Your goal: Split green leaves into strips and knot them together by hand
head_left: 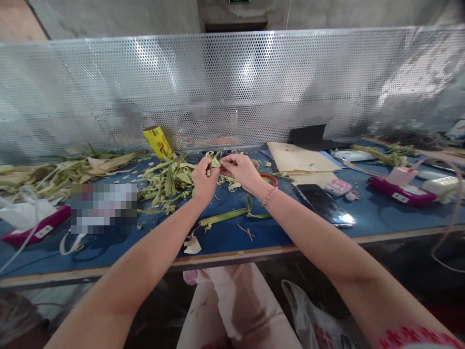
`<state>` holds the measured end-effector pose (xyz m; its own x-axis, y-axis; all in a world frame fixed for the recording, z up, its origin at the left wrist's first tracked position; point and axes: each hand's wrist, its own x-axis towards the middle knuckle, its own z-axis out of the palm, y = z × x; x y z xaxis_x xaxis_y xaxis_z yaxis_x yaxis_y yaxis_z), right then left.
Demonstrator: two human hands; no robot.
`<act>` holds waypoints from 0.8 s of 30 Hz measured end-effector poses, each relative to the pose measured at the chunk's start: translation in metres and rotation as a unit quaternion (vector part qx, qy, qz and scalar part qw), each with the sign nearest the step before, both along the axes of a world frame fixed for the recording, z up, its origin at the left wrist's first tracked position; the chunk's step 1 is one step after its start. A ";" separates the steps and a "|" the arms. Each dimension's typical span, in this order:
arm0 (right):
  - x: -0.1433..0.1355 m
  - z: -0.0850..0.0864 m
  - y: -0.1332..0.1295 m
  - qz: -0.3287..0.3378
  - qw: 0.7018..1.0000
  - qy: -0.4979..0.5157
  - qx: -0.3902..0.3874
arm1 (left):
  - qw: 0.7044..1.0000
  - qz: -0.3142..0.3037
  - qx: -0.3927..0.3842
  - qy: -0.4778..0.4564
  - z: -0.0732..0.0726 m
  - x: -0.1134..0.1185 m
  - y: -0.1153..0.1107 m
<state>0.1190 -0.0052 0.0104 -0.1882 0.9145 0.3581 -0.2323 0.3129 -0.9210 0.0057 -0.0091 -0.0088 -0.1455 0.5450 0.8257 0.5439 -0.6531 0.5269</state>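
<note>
My left hand (204, 182) and my right hand (241, 169) meet over the middle of the blue table. Between their fingertips is a pale green leaf strip (215, 161), pinched from both sides and partly hidden by the fingers. Close by on the left lies a heap of curled green leaf strips (172, 178). Nearer me, below the hands, a cut green stalk (225, 216) rests on the tabletop with a pale peeled scrap (192, 245) beside it. A red band (269, 179) shows behind my right wrist.
A perforated metal panel (250, 92) closes off the back. A yellow cylinder (159, 142) leans behind the heap; dry leaves (90, 167) spread left. To the right are brown paper (296, 157), a black phone (325, 204) and a purple power strip (401, 192) with cables.
</note>
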 end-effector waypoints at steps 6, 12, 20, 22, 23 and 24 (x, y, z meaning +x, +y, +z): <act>0.001 0.003 -0.003 0.014 0.999 -0.011 -0.032 | 0.998 0.027 0.026 0.056 -0.003 -0.005 0.005; 0.003 0.005 -0.004 0.033 0.998 0.003 -0.055 | 0.997 0.026 0.037 0.069 -0.002 -0.006 0.006; 0.011 0.005 -0.002 0.076 0.993 -0.068 -0.057 | 0.995 -0.003 0.037 0.094 -0.004 -0.007 0.007; 0.010 0.004 0.000 0.081 0.992 -0.077 -0.049 | 0.996 -0.009 0.032 0.085 -0.003 -0.006 0.007; 0.009 0.004 0.000 0.075 0.993 -0.076 -0.043 | 0.997 -0.010 0.029 0.076 -0.003 -0.005 0.006; 0.007 0.003 0.001 0.063 0.995 -0.071 -0.036 | 0.998 -0.009 0.025 0.064 -0.002 -0.005 0.006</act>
